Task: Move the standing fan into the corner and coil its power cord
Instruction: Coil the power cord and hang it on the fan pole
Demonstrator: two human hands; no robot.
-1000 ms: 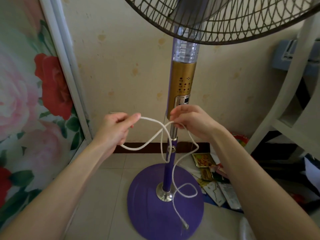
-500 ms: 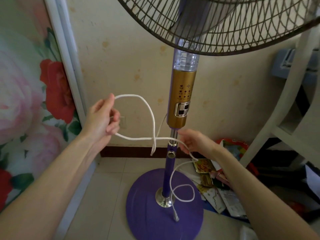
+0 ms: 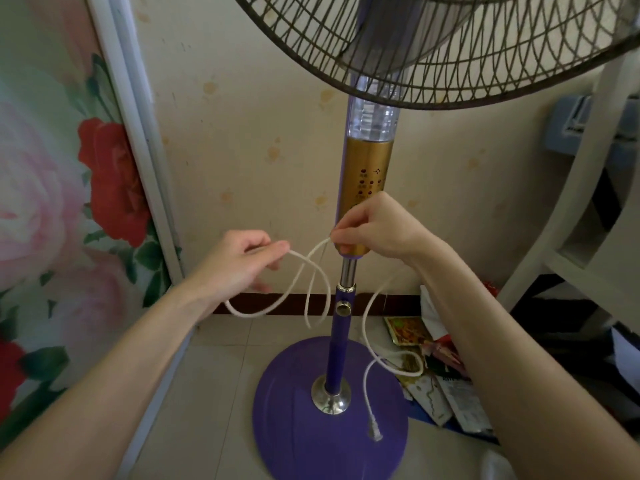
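Pinching the white power cord (image 3: 364,323) between thumb and forefinger, the left hand (image 3: 239,265) holds one bend of it, while the right hand (image 3: 377,230) pinches another bend with curled fingertips. Between the two grips the cord crosses over itself, and slack loops hang below them.

Directly behind the right hand's grip is the gold control panel (image 3: 367,174) of the standing fan (image 3: 337,344). It carries rows of small dark marks and characters that are too small to read. Above the grips spreads the dark wire grille (image 3: 450,46). Below them the purple pole drops to a round purple base (image 3: 304,445). Below the right wrist the cord runs down, curls once over the base's edge and ends in a plug (image 3: 375,433) lying on the base.

Right of the base lie printed packets (image 3: 450,393) on the floor, their lettering illegible. Pale tiles (image 3: 221,393) cover the floor. Behind the grips stands a cream wall (image 3: 259,133) with faint yellowish spots and a dark skirting board (image 3: 391,303). Left of the left hand's grip a floral panel (image 3: 69,202) with red and pink roses meets that wall, so the fan stands in the corner. A white furniture frame (image 3: 571,237) rises to the right of the right hand.
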